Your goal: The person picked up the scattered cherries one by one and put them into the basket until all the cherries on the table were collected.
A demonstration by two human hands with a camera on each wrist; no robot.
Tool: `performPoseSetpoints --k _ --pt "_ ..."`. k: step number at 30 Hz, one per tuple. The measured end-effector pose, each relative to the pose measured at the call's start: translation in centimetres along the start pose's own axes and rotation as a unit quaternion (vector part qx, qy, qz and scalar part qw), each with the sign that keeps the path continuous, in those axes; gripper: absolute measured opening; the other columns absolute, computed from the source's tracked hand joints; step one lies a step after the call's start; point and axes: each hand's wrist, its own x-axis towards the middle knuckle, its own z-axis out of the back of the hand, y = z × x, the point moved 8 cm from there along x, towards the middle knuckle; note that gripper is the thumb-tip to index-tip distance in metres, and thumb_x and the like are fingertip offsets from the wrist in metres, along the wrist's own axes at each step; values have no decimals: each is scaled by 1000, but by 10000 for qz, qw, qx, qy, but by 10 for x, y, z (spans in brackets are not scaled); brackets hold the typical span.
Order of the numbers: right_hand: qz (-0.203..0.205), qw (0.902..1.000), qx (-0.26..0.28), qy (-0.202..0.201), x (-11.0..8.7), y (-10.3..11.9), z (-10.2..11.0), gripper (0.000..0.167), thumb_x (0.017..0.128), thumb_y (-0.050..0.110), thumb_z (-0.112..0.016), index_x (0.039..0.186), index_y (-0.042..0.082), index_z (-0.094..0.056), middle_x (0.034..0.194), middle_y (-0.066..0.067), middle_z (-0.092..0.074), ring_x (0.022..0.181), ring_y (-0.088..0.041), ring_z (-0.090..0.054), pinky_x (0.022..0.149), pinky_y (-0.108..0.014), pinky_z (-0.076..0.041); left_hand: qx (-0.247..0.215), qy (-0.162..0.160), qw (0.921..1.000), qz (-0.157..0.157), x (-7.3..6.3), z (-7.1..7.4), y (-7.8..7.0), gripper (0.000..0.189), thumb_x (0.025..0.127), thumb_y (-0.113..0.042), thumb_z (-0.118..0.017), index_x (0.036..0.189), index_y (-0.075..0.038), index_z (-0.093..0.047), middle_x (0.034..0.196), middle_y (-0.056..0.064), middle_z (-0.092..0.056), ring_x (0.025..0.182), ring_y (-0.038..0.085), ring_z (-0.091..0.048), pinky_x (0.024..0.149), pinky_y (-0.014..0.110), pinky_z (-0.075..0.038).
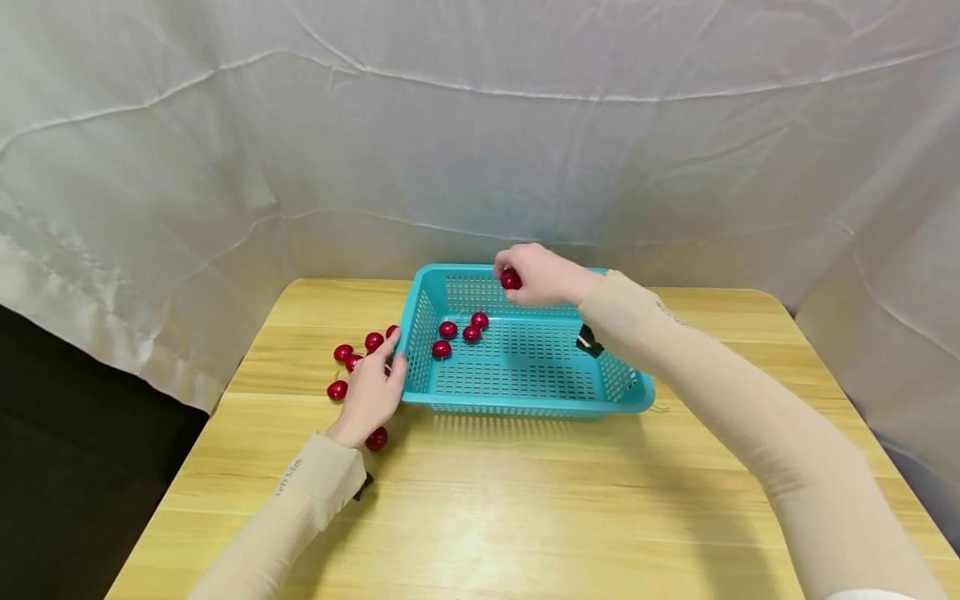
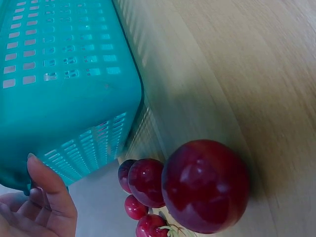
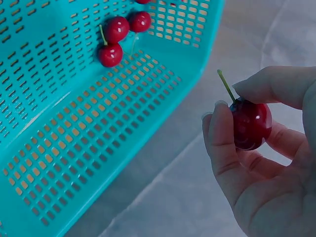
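Right grip pinches 1 cherry; the basket holds 4 cherries left of this grip. Left grip touches the basket rim — closure cannot be told — with loose cherries beside it.

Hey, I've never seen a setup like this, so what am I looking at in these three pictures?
There's no machine here, just a person's two bare hands. The wide picture looks down from the person's head; the two closer ones look out from the left and right wrists.

On the wooden table sits a blue basket with four cherries visible inside. More cherries lie on the table around the left hand, which touches the basket's left end. The right hand holds one cherry between thumb and fingers, its stem sticking up in the right wrist picture.
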Motion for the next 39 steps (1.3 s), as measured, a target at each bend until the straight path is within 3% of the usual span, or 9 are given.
performPoseSetpoints --k 10,15,25,33,39 --pt "93 9982 -343 479 31 19 -32 21 93 6 -60 114 0 -62 104 -13 -65 82 -22 -53 78 -35 -49 -40 25 10000 -8 0 -1 -1 55 105 -26 -46 157 -13 -35 63 9 -54 46 22 -46 43 26 -38" --pt "147 9953 -533 790 42 28 -55 23 93 4 -60 115 3 -62 107 -13 -66 88 -22 -54 82 -35 -51 -47 45 10000 -28 -2 -3 -4 55 105 -26 -45 157 -13 -35 63 8 -53 45 22 -46 42 26 -38" --pt "207 9910 -771 1076 53 34 -97 27 85 -6 -56 111 1 -63 100 -9 -62 89 -20 -49 78 -32 -47 -56 28 10000 24 -3 -3 -2 55 105 -27 -46 157 -13 -35 61 9 -53 45 22 -47 42 26 -39" --pt "92 9885 -845 1252 57 31 -111 27 87 -5 -57 113 -1 -64 97 -7 -58 87 -19 -43 75 -31 -41 15 -87 9999 -66 -3 0 -3 54 105 -26 -46 156 -12 -38 63 10 -54 47 20 -47 43 27 -38" --pt "-20 9867 -1026 1257 61 29 -116 27 89 -2 -60 115 2 -65 102 -7 -62 89 -19 -46 78 -32 -43 -21 -13 10000 -21 -3 0 -2 55 105 -27 -46 157 -12 -36 64 10 -55 46 21 -47 43 26 -38"
